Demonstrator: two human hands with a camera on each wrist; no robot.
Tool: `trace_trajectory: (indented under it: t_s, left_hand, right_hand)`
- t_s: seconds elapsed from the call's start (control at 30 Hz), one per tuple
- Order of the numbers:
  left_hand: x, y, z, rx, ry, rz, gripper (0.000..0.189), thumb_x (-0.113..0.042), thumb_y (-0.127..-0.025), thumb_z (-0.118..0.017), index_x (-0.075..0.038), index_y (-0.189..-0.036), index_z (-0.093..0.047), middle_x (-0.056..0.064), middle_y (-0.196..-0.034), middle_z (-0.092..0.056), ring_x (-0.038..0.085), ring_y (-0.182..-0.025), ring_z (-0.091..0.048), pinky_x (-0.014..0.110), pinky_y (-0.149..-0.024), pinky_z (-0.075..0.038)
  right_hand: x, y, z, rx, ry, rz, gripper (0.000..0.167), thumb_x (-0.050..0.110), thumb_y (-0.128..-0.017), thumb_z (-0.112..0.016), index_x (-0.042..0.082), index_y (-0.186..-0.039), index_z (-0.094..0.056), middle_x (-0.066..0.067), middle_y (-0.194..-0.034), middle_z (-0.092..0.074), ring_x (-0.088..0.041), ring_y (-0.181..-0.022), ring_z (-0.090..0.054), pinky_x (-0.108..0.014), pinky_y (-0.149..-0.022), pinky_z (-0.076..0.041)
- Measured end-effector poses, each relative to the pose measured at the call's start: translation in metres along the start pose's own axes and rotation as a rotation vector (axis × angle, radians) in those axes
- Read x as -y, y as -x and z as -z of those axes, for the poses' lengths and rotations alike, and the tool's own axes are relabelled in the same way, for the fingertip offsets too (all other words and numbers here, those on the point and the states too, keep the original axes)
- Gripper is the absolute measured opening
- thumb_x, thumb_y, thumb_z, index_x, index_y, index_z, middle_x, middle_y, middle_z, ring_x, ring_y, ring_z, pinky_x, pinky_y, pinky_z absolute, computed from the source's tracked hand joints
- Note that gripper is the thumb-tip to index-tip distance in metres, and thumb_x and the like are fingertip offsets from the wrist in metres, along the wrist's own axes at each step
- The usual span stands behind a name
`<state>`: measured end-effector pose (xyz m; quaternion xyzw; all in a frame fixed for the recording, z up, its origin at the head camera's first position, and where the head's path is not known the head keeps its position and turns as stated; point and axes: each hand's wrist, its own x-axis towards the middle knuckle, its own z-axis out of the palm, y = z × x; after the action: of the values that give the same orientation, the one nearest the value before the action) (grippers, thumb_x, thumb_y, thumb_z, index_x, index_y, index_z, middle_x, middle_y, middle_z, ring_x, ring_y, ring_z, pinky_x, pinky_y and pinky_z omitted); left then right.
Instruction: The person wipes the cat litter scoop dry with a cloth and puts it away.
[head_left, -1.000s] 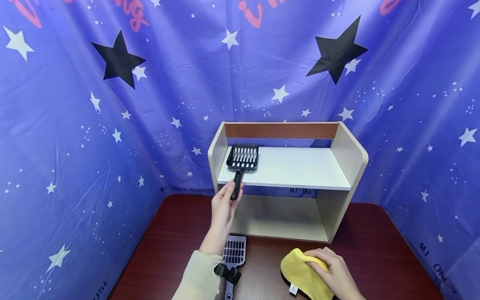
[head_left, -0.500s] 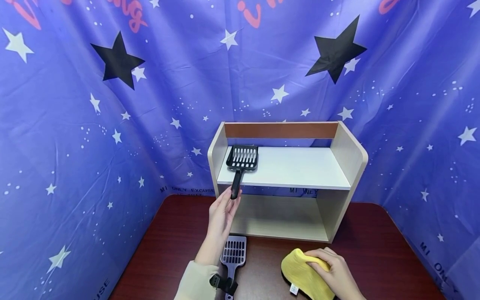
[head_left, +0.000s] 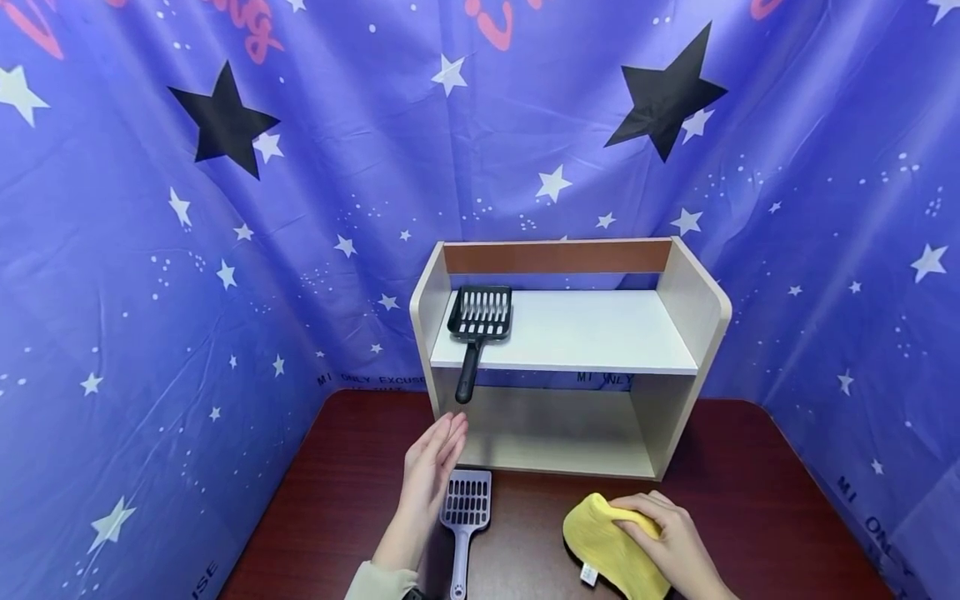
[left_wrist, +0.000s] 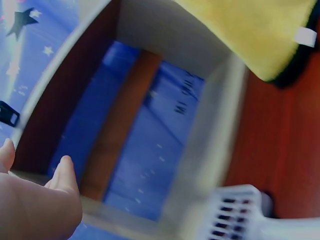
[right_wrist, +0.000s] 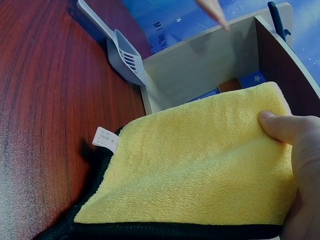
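On the left of the white upper shelf lies a black litter scoop (head_left: 480, 312), its handle sticking out past the shelf's front edge. My left hand (head_left: 432, 467) is just below that handle, apart from it, with fingers straight and nothing held. Under it on the table is a grey litter scoop (head_left: 468, 504), slotted head toward the shelf. My right hand (head_left: 671, 537) pinches a yellow cloth (head_left: 607, 533) with a dark border and a white tag. In the right wrist view the thumb presses on the cloth (right_wrist: 200, 160), and the other fingers are hidden behind it.
A small two-tier wooden shelf unit (head_left: 708, 333) stands at the back of the dark red table (head_left: 300, 508). Its lower compartment opens toward me. A blue curtain (head_left: 337, 167) with stars hangs behind and at both sides.
My left hand has let go of the black scoop's handle and drawn back down toward me. The black scoop stays on the shelf. My right hand keeps its hold on the cloth.
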<state>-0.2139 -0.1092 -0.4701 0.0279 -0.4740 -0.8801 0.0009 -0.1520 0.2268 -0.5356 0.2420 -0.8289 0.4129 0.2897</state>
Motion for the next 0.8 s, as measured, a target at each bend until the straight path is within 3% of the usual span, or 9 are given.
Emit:
trace_trajectory:
  t_s: [0.1,0.3,0.5,0.8]
  left_hand:
    - [0.010,0.006,0.016,-0.012,-0.073,0.036,0.059,-0.020,-0.104,-0.052,0.012,-0.149,-0.030,0.029,-0.148,-0.044,0.020,-0.127,-0.060,0.025,-0.105,-0.048]
    - [0.026,0.018,0.058,-0.032,-0.160,0.117,0.065,-0.022,-0.103,-0.055,0.012,-0.150,-0.027,0.020,-0.142,-0.055,0.012,-0.119,-0.064,0.027,-0.105,-0.049]
    - [0.041,0.029,0.093,0.012,-0.270,0.176,0.065,-0.022,-0.103,-0.054,0.013,-0.150,-0.025,0.019,-0.144,-0.055,0.012,-0.121,-0.063,0.032,-0.107,-0.049]
    - [0.066,0.047,0.122,0.072,-0.419,0.268,0.065,-0.026,-0.100,-0.059,0.013,-0.146,-0.036,0.016,-0.139,-0.060,0.017,-0.120,-0.063,0.040,-0.104,-0.051]
  right_hand:
    - [0.000,-0.001,0.000,-0.002,-0.004,-0.014,0.042,-0.005,-0.070,-0.082,0.024,-0.100,-0.075,0.013,-0.089,-0.072,0.006,-0.075,-0.054,-0.010,-0.062,-0.041]
    - [0.000,-0.003,0.000,-0.007,-0.003,-0.012,0.041,-0.007,-0.070,-0.082,0.022,-0.099,-0.075,0.009,-0.086,-0.072,0.005,-0.073,-0.054,-0.010,-0.059,-0.040]
    - [-0.002,-0.002,0.003,-0.002,0.013,-0.008,0.042,-0.006,-0.070,-0.082,0.023,-0.099,-0.075,0.011,-0.086,-0.072,0.006,-0.073,-0.053,-0.009,-0.060,-0.040]
    - [-0.001,0.001,0.004,-0.008,0.013,-0.008,0.041,-0.006,-0.070,-0.082,0.022,-0.099,-0.076,0.010,-0.086,-0.072,0.005,-0.074,-0.053,-0.010,-0.060,-0.040]
